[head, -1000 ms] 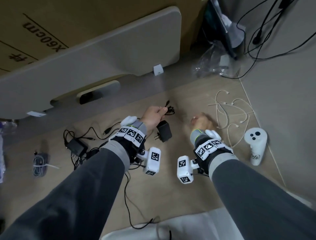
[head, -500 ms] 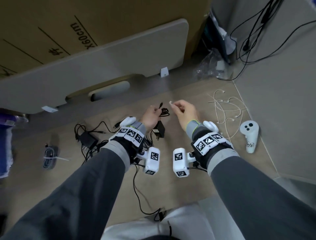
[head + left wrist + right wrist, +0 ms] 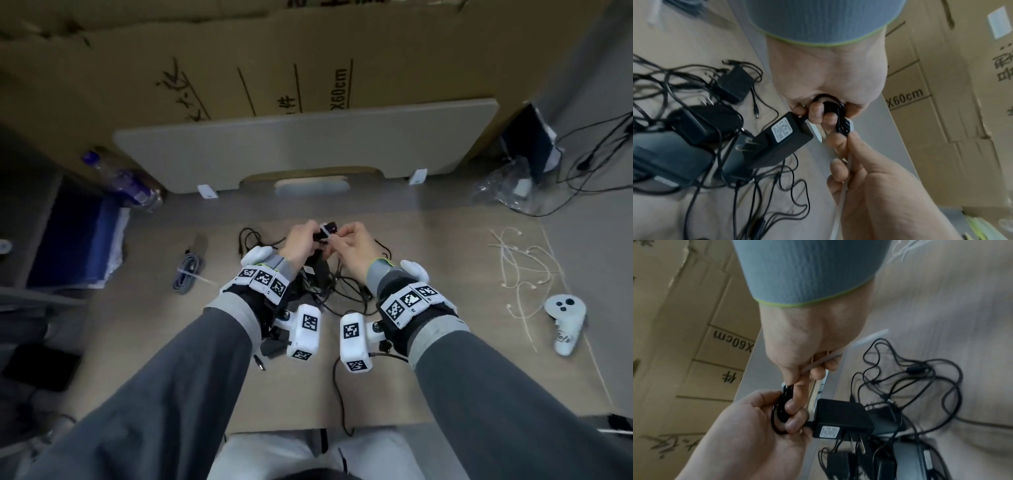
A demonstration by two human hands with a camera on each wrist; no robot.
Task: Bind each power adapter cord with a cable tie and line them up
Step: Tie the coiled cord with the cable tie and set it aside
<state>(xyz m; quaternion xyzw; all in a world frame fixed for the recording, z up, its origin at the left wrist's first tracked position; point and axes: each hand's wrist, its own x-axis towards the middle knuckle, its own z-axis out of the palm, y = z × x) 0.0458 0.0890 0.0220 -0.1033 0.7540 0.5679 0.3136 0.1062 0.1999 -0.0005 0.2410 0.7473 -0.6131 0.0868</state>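
My left hand [image 3: 310, 233] grips the coiled black cord [image 3: 838, 113] of a black power adapter [image 3: 785, 141], which hangs just below the fingers with its prongs out. My right hand [image 3: 337, 240] meets it from the right and holds a white cable tie [image 3: 869, 339], with thumb and forefinger pinching at the coil [image 3: 781, 410]. In the right wrist view the tie's tail sticks out past the knuckles. Whether the tie goes round the cord is hidden by the fingers. The hands are raised above the wooden floor.
Under the hands lies a heap of other black adapters and tangled cords [image 3: 325, 284]. A tied grey cable [image 3: 186, 274] lies left, loose white ties [image 3: 520, 267] and a white controller [image 3: 565, 322] right. A beige board [image 3: 308, 147] and cardboard boxes stand behind.
My right hand came over from the loose ties on the right with one tie and now touches the coil. My left hand kept hold of the cord and lifted it.
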